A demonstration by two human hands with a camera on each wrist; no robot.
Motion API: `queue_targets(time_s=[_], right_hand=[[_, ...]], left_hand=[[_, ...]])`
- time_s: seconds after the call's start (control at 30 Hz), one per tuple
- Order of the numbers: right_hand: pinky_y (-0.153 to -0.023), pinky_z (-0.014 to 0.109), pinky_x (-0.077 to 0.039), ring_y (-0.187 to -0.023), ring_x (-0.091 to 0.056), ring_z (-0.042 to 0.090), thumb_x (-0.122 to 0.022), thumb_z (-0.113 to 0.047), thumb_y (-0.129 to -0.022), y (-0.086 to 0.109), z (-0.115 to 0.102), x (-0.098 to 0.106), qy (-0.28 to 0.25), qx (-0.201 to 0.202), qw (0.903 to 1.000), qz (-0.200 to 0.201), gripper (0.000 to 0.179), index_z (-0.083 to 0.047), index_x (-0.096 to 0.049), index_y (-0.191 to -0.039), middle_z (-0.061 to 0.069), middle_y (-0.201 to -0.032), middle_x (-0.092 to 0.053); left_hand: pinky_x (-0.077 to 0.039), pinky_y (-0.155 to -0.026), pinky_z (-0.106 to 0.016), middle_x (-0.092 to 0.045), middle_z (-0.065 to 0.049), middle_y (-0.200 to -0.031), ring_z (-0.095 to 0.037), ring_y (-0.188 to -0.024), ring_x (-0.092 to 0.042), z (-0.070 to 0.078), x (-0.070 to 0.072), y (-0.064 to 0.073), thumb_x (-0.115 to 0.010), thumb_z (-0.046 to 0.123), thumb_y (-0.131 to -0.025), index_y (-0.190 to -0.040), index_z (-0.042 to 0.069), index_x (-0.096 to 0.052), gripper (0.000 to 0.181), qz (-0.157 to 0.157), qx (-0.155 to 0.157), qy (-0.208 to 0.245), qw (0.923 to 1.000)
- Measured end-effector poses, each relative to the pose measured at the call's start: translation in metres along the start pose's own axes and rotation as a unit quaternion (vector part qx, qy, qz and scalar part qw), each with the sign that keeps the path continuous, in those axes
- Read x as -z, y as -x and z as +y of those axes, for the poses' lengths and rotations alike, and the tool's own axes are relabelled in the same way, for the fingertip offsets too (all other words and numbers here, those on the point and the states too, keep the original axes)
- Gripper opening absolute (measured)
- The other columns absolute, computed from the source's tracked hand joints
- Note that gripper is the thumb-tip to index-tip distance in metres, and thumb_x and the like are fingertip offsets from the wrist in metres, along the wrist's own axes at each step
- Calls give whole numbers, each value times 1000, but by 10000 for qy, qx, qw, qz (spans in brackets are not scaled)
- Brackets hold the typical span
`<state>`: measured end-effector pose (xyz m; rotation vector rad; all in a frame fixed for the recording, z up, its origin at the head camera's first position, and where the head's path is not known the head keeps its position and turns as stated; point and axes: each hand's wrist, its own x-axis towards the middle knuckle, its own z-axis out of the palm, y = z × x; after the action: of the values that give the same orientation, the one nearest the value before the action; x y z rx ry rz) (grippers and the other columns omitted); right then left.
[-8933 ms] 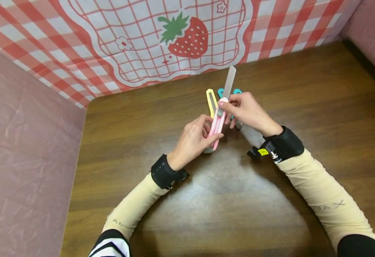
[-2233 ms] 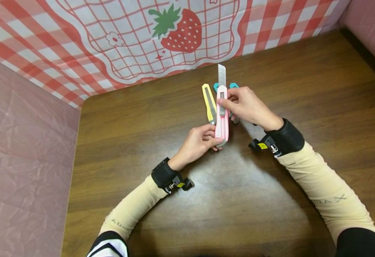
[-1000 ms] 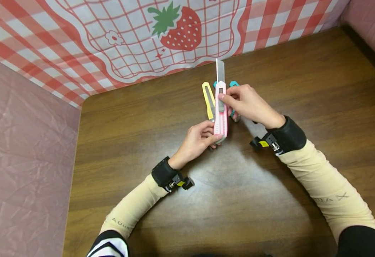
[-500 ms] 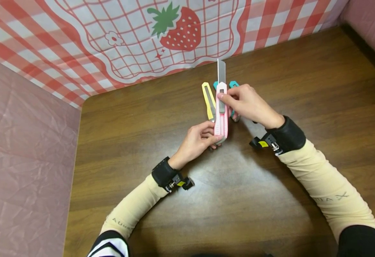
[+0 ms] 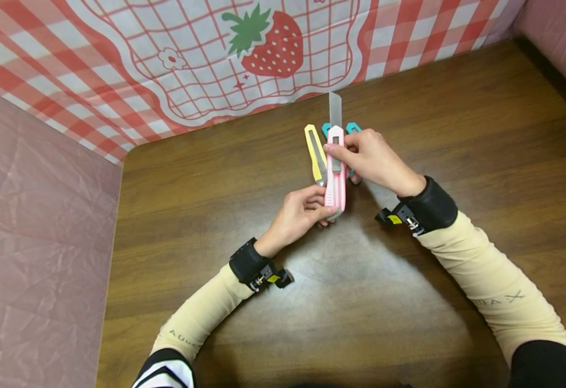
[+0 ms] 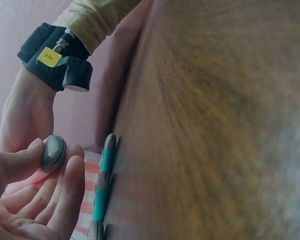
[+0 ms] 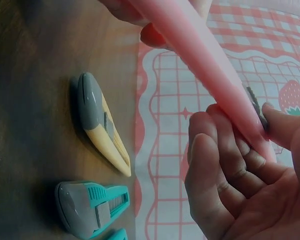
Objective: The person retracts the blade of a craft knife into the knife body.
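Observation:
A pink utility knife [image 5: 335, 186] is held upright off the table, its blade [image 5: 335, 110] sticking out of the top. My left hand [image 5: 297, 215] pinches its lower end between thumb and fingers; the grey end cap [image 6: 54, 153] shows in the left wrist view. My right hand [image 5: 372, 159] grips the upper body, thumb across the front near the slot, fingers curled behind. Behind the held knife, a yellow utility knife [image 5: 313, 151] lies on the table. Two teal utility knives lie beside it, one [image 5: 353, 127] partly behind my right hand, the other [image 5: 326, 129] mostly hidden.
The wooden table [image 5: 360, 302] runs back to a red-and-white checked cloth [image 5: 399, 37] with a strawberry print. Pink fabric [image 5: 35, 226] hangs at the left, and more rises beyond the table's right edge.
Since the oldest frame, the pink knife has turned from leaning right to nearly vertical, and less blade sticks out. Over the last second, the right thumb has shifted slightly left across the knife.

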<state>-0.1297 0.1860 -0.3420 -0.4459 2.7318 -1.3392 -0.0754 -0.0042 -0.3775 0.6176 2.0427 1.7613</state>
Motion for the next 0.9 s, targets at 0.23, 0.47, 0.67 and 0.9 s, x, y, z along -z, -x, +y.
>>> queue_targets(time_s=[0.23,0.47,0.67,0.9], right_hand=[[-34,19,-45,-44,-57,27,-58,-37,-91,0,-1,0,-48,0,10000,-27,39,-6,-60,-67,13,-54,-57],[-35,18,-42,-46,-57,29,-59,-33,-91,1,-1,2,-59,24,9999,-141,36,-5,-60,-68,13,-53,-57],[-36,19,-44,-48,-58,28,-60,-33,-90,1,-1,1,-60,5,9998,-188,36,-6,-61,-68,10,-53,-58],[-36,18,-46,-48,-58,27,-61,-34,-90,2,-1,0,-94,-63,9998,-143,34,-6,-62,-71,7,-54,-59]], left_hand=[[-59,-59,-51,-66,-27,-87,-27,-67,-64,17,-2,3,-64,-7,-83,-100,-13,-57,20,76,61,-319,9994],[-59,-60,-49,-66,-27,-87,-25,-69,-64,17,-2,4,-65,-7,-82,-100,-13,-57,20,118,30,-435,9990],[-59,-60,-49,-65,-27,-86,-26,-70,-64,15,-3,4,-65,-7,-82,-101,-13,-58,21,154,34,-454,9988],[-59,-60,-49,-65,-27,-86,-24,-70,-64,14,-4,4,-65,-7,-82,-101,-13,-58,21,142,65,-414,9990]])
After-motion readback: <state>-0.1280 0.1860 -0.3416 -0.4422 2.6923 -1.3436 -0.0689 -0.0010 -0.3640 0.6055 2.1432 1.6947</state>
